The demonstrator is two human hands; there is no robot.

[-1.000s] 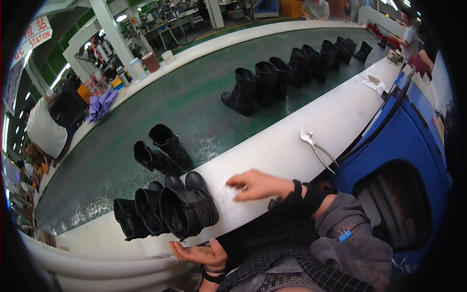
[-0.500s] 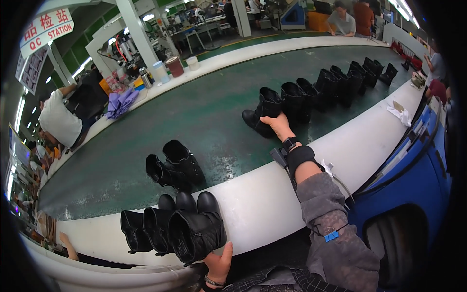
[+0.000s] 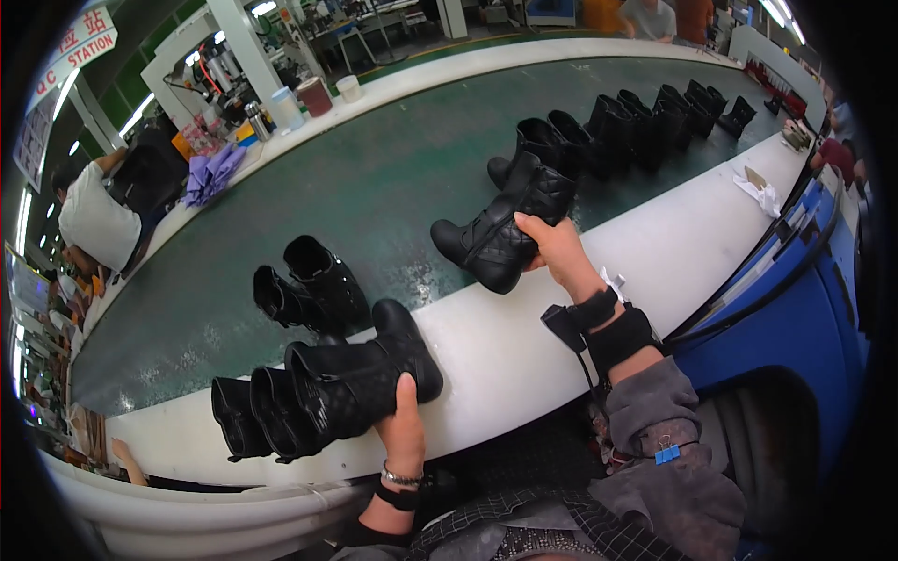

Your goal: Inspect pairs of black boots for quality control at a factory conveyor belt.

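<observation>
My right hand (image 3: 558,248) grips a pair of black quilted ankle boots (image 3: 500,238), tilted with toes to the left, near the belt's front edge. My left hand (image 3: 403,432), its thumb on the quilted side, grips a black boot (image 3: 360,379) tipped over, its toe to the right, above the white ledge. Two more black boot shafts (image 3: 239,419) stand close to its left, their toes mostly hidden. Behind them, on the green belt (image 3: 374,187), stands another pair of black boots (image 3: 320,285).
A row of black boots (image 3: 613,136) runs along the belt to the far right. White ledge (image 3: 533,365) lines its near side, with a crumpled white cloth (image 3: 758,194) at right. Across are purple fabric (image 3: 213,175), a dark red tub (image 3: 314,96) and a seated person (image 3: 98,215).
My right hand has lifted the boot pair off the belt and brought it nearer, tilted. My left hand has tipped its boot toward the right. The view has shifted slightly.
</observation>
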